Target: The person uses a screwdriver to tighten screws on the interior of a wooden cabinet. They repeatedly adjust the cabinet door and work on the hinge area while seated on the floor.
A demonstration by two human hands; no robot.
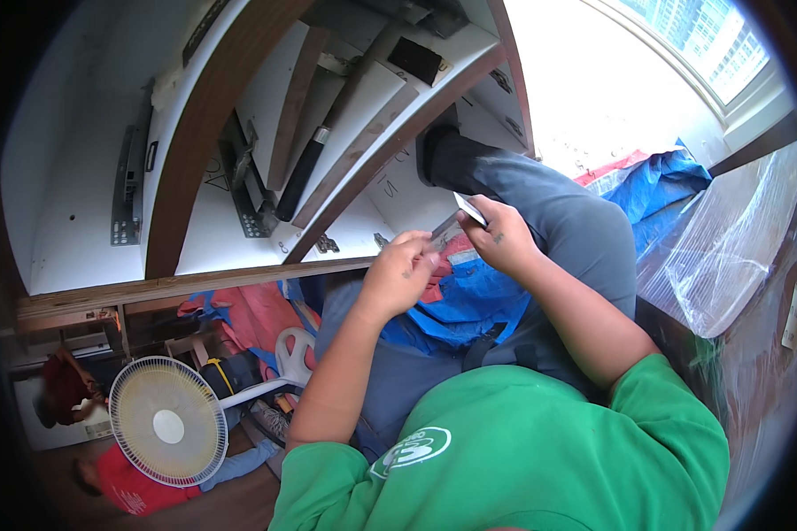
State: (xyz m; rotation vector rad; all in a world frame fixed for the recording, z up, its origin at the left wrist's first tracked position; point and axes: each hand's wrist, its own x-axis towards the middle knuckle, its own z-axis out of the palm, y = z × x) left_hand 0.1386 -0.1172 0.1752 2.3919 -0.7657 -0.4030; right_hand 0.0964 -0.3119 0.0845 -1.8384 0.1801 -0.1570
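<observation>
In front of the cabinet (195,284), over the blue sheet (480,296) | right hand (507,241): clamped on white piece (470,209) | left hand (398,273): at grey strip (445,227) between hands, grip cannot be told | advice: steady both wrists, keep fingertips off edges

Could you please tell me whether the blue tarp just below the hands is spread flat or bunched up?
Bunched up: the blue tarp shows raised folds and creases rather than a smooth surface.
</observation>
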